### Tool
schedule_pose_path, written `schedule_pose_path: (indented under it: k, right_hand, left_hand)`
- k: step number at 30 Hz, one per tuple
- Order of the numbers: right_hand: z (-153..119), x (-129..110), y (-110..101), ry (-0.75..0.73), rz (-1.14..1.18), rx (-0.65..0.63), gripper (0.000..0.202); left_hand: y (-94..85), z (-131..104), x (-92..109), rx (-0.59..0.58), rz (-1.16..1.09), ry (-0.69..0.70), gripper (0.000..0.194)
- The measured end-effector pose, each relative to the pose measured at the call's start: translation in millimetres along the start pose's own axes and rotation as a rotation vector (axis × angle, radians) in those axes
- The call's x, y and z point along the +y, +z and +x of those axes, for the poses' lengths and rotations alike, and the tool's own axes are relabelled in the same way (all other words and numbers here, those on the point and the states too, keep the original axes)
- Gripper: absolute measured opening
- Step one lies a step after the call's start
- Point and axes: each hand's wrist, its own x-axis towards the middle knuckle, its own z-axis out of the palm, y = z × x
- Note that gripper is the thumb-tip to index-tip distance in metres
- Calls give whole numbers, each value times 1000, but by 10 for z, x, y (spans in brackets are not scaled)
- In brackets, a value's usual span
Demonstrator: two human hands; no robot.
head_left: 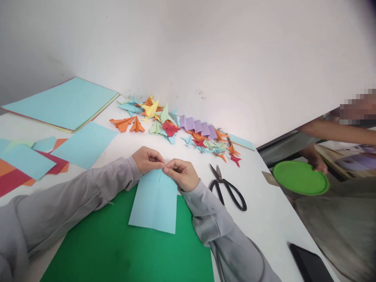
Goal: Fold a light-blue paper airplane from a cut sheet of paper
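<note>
A light blue sheet of paper [154,203] with a centre crease lies on a large green sheet [117,250] in front of me. My left hand [147,159] and my right hand [182,174] meet at its far edge. Both pinch the paper's top corners together at the middle. Grey sleeves cover both my arms.
Black scissors [227,188] lie just right of my right hand. Several folded paper figures [176,125] are heaped by the wall. Coloured sheets [63,102] lie at the left. A dark phone [310,264] sits near the table's right edge. Another person's hand [317,160] holds a green lid [300,178].
</note>
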Motion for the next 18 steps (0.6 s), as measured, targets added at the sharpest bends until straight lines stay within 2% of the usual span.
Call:
schedule_pose_path:
  k: [6,12,18]
  right_hand:
    - [-11,-55,16,59,58,-8,22]
    - [-15,-83,18,132,111,38,24]
    - [-11,-38,2,100,132,72,22]
  left_hand:
    - [8,-13,5,-32,28,20,13]
    - [14,-25,11,-1,71,-2,20]
    - [-2,-10,-43,-85,54,35,17]
